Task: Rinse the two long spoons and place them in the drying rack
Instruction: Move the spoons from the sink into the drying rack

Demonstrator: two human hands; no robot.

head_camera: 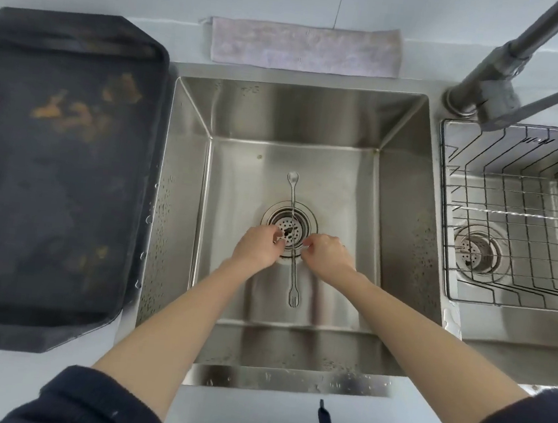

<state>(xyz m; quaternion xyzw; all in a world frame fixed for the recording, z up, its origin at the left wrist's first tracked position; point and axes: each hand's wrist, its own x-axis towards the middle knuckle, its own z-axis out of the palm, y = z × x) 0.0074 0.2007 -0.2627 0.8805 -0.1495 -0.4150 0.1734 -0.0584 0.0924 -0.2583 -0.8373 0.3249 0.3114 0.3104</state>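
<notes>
A thin long metal spoon (292, 195) lies lengthwise on the floor of the steel sink (185, 174), across the drain strainer (299, 221). It has a small bowl at the far end and a small fork tip at the near end. I can make out only one utensil line; a second spoon may overlap it. My left hand (256, 247) and my right hand (327, 256) are on either side of the handle over the drain, fingers curled with their tips at it. Whether they grip it is unclear. The wire drying rack (511, 215) sits in the right basin.
A grey faucet (490, 92) stands at the back right, its spout out of frame. A black tray (58, 171) with orange residue is on the counter to the left. A folded pale cloth (305, 47) lies behind the sink. Water drops dot the sink walls.
</notes>
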